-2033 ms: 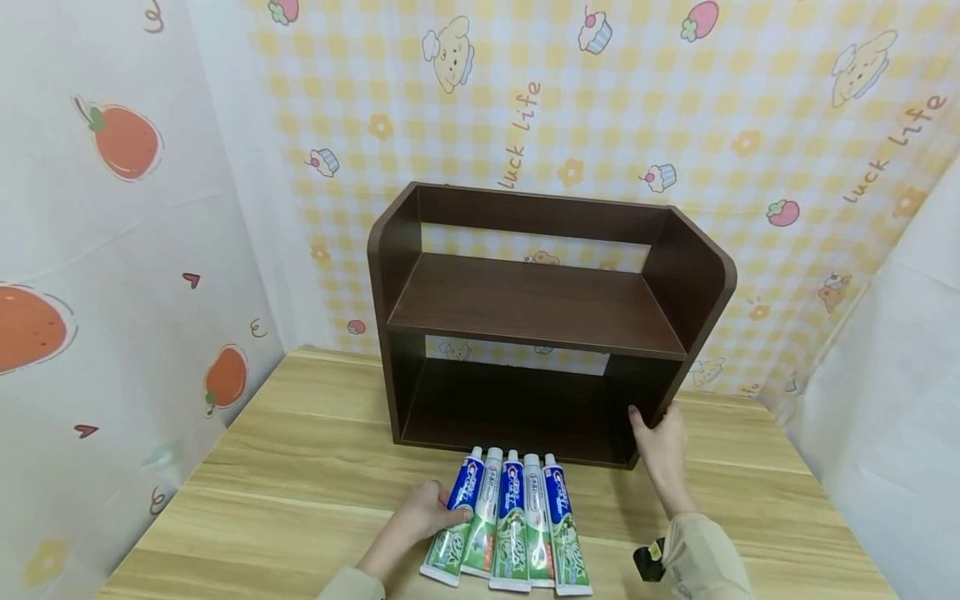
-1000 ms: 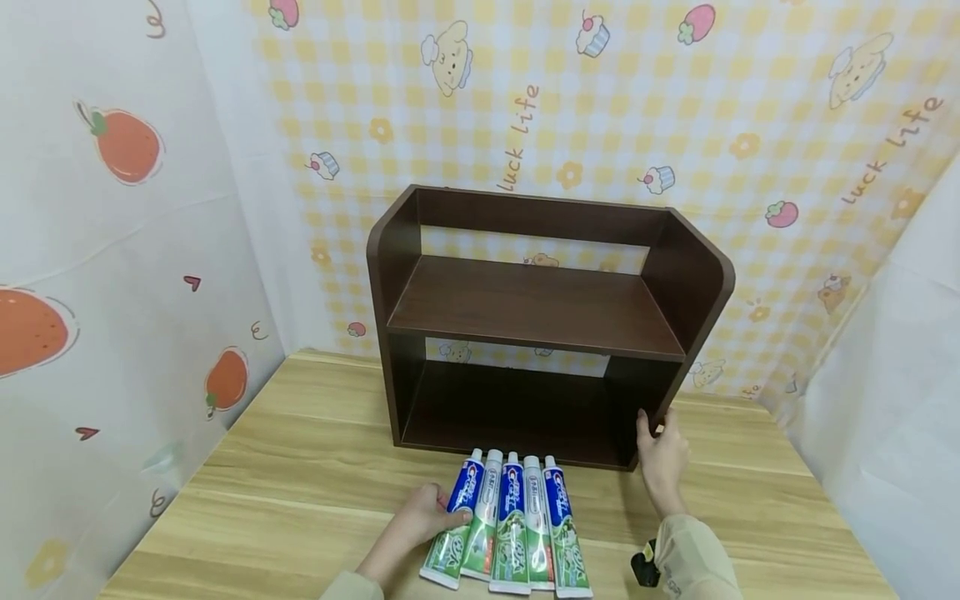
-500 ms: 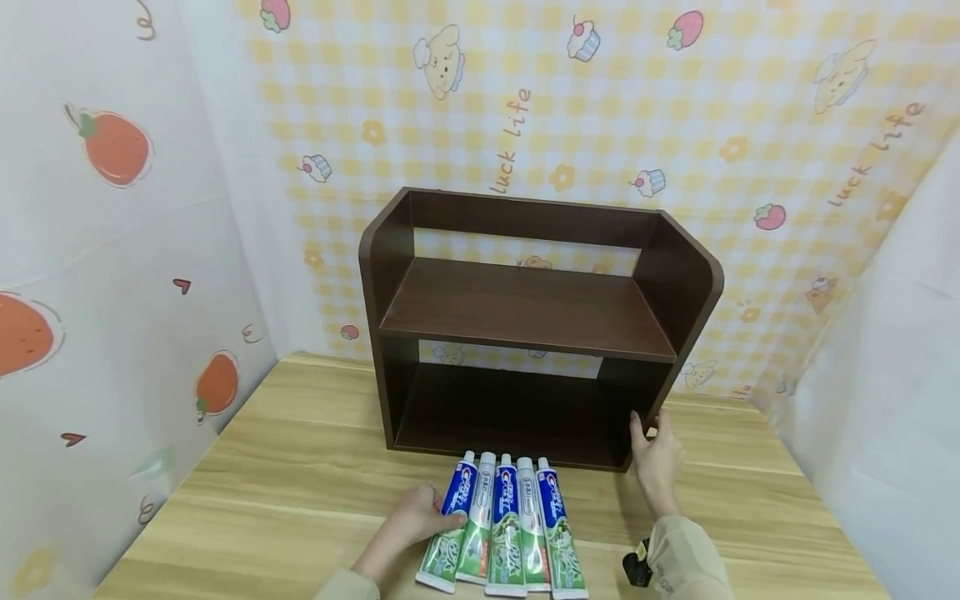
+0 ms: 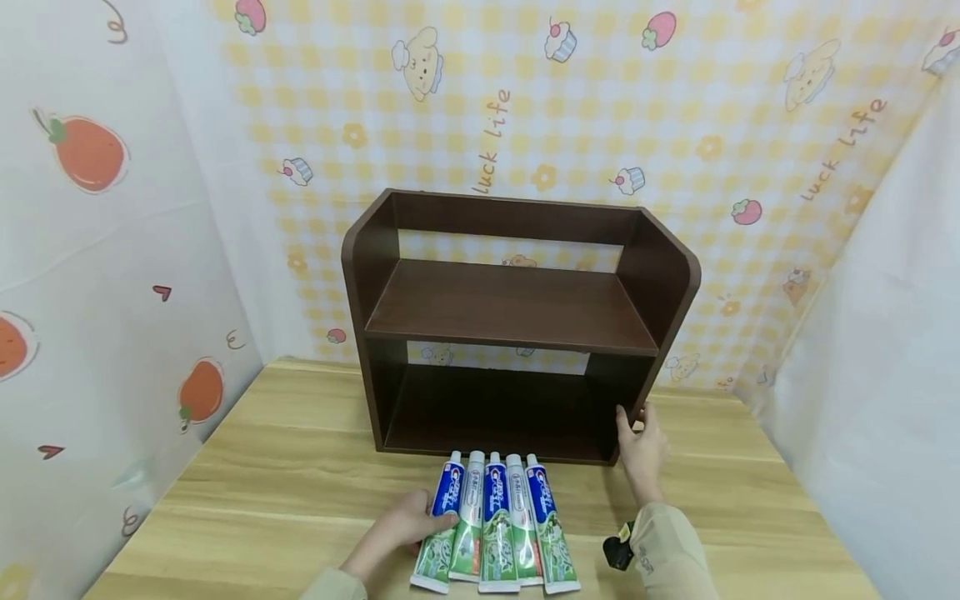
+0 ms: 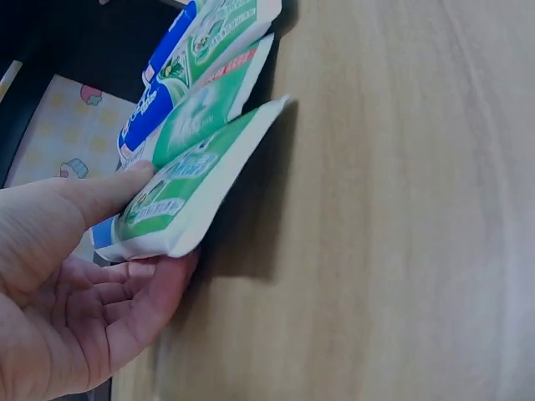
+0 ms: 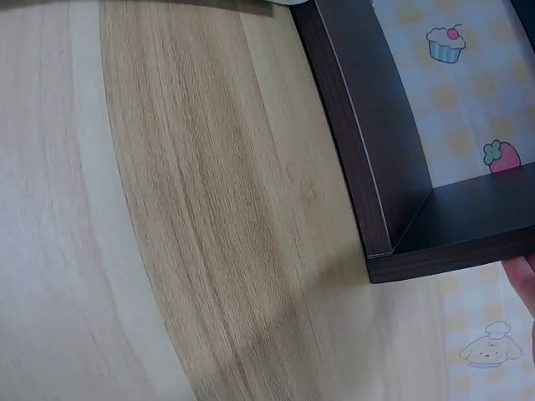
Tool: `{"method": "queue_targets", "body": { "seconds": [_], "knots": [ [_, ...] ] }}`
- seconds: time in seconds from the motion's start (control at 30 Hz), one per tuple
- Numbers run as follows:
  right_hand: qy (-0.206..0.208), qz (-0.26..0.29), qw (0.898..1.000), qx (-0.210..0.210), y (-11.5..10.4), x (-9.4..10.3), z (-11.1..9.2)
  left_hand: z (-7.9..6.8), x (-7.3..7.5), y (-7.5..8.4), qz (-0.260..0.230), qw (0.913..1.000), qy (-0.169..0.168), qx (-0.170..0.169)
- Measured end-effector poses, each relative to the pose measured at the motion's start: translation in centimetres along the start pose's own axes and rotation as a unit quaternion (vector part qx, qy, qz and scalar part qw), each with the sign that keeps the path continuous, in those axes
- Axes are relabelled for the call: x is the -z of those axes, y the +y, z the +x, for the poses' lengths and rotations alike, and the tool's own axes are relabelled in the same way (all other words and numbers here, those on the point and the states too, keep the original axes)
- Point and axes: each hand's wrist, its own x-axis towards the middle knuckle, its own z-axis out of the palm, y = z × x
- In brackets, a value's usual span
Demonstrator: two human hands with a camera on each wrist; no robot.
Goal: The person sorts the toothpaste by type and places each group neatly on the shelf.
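Several toothpaste tubes lie side by side in front of the shelf, caps toward it, in blue-green and silver-green. My left hand pinches the leftmost toothpaste tube. In the left wrist view, its thumb rests on top and its fingers curl at the lower edge beside the flat crimped end. A dark brown two-tier shelf stands behind the tubes. My right hand grips the front edge of its right side panel near the bottom, thumb on the inner side. Only a sliver of that hand shows in the right wrist view.
The wood-grain table carries everything. A small black object with a yellow mark sits by the right sleeve. Yellow checked cloth hangs behind the shelf, with white fruit-print cloth at the left.
The head view has turned, so the scene sits further left in frame. The right hand's hold on the shelf panel has shifted slightly. Tubes and left hand keep the same arrangement.
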Motion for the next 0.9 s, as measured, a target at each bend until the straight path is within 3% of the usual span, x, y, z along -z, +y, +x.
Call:
{"method": "queue_targets", "body": {
  "seconds": [0.27,0.5,0.7,0.9],
  "knots": [
    [-0.001,-0.007,1.000,-0.015,-0.3,-0.1,-0.1,-0.5,0.2,-1.0,-0.056,0.9984,0.008,0.000],
    [-0.008,-0.007,1.000,-0.027,-0.5,0.1,-0.3,-1.3,1.0,-0.9,-0.078,0.9969,0.002,-0.014],
    [-0.024,-0.009,0.999,-0.031,-0.9,0.3,0.0,-1.9,1.7,0.5,-0.074,0.9964,0.004,-0.041],
    [-0.090,-0.012,0.995,-0.044,-1.1,1.1,0.6,-2.4,2.2,2.5,-0.054,0.9966,0.010,-0.062]
  ]
}}
